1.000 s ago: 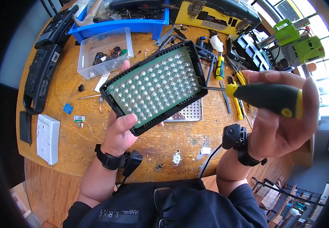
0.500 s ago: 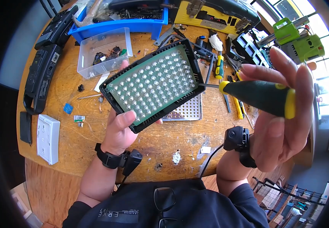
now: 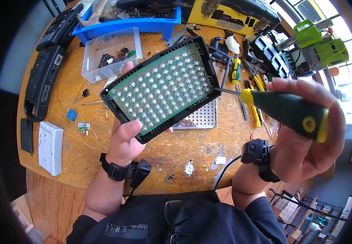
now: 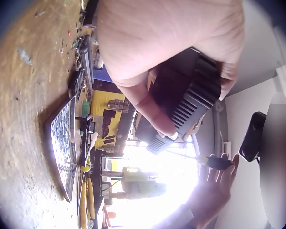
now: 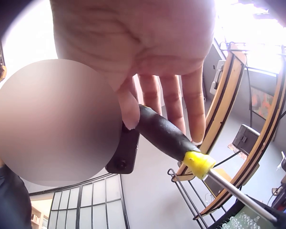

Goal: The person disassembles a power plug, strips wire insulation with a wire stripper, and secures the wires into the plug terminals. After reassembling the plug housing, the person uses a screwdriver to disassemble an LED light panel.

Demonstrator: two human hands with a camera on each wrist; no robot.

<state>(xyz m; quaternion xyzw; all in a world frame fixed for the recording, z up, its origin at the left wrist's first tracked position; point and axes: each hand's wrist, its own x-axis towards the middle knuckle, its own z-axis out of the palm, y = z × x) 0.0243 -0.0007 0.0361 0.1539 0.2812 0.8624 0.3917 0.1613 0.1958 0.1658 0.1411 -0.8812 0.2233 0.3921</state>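
My left hand (image 3: 124,138) holds a black-framed LED panel (image 3: 159,91) tilted above the bench, its thumb over the near left corner and its fingers behind. Rows of clear LEDs sit on the green circuit board inside the frame. In the left wrist view the panel's ribbed black housing (image 4: 190,107) shows between thumb and fingers. On the right, my right hand (image 3: 314,148) grips a screwdriver (image 3: 283,106) by its dark green and yellow handle. Its shaft (image 5: 238,193) reaches to the panel's right edge, where the tip is hidden at the frame.
Below the panel lies a perforated metal plate (image 3: 202,116). A clear plastic box (image 3: 92,67) of scraps and a blue bin (image 3: 143,29) stand behind. Yellow-handled pliers (image 3: 259,83) and another screwdriver (image 3: 236,71) lie at right. A white plastic casing (image 3: 50,148) rests at left.
The panel has shifted slightly left and up. The right hand's fingers spread off the screwdriver handle, then came back around it; the handle has turned and its butt end now sits lower.
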